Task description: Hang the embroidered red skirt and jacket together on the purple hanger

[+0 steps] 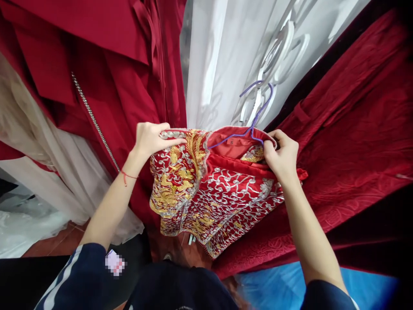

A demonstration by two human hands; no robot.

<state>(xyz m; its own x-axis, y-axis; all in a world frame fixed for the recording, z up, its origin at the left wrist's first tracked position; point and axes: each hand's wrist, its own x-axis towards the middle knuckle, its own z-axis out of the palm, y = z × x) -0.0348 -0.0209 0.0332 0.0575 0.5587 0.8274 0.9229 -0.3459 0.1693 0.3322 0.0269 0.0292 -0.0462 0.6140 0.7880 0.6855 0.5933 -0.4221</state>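
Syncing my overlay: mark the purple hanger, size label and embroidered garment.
purple hanger [252, 129]: head view, neck below hook.
size label [231, 141]: head view, its centre.
embroidered garment [219, 193]: head view, front embroidery.

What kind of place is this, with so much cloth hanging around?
Likely a bridal or formal-wear shop or its storeroom. The left hand and right hand hold an embroidered red garment on a purple hanger, with red gowns and a white satin garment hanging close around.
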